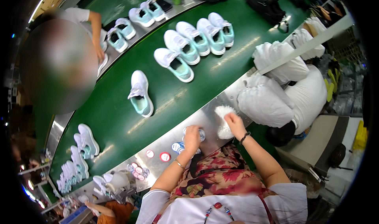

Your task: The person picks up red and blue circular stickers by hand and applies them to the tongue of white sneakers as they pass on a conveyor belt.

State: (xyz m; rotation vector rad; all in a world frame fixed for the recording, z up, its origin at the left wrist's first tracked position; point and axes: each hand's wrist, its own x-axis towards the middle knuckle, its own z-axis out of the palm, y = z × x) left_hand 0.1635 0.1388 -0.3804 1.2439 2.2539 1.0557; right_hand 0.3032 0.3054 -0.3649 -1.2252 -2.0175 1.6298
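My left hand (192, 138) is bent down over a small pile of round tags (201, 134) on the metal ledge. Its fingertips are closed there, and what they pinch is hidden. Beside it, blue-and-white round tags (177, 147) lie loosely stacked. My right hand (236, 126) pinches strands at the edge of a bundle of white strands (224, 134), which rests on the same ledge. Farther left are a red-rimmed round tag (165, 157), a paler round tag (150, 153) and a heap of pink and white round tags (138, 172).
Beyond the ledge runs a green conveyor belt (118, 145) with a single white-and-mint shoe (140, 93) and several more in a row (197, 38). Black shoes (266, 9) lie at the far right. White stuffed bags (264, 101) crowd my right side. A co-worker's arm (96, 34) reaches in across the belt.
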